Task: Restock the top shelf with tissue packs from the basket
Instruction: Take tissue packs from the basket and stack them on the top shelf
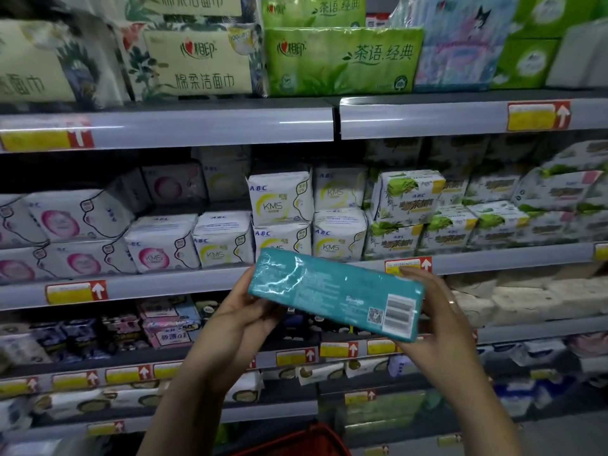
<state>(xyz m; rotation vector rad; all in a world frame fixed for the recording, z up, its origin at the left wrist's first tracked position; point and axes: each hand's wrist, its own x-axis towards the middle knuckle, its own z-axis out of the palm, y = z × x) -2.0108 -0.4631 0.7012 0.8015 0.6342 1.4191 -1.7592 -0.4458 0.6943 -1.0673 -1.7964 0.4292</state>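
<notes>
Beneath top shelf edge point(204, 126), teal tissue pack point(329, 291), left hand point(240, 311) and right hand point(441, 317) gripping its ends

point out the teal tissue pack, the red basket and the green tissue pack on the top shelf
teal tissue pack point(332, 291), head view, middle of its shiny face
red basket point(296, 444), head view, its rim at the bottom edge
green tissue pack point(342, 60), head view, centre of its front

One tissue pack point(335, 294), one basket point(296, 443), one left hand point(235, 312), one right hand point(441, 320).
</notes>
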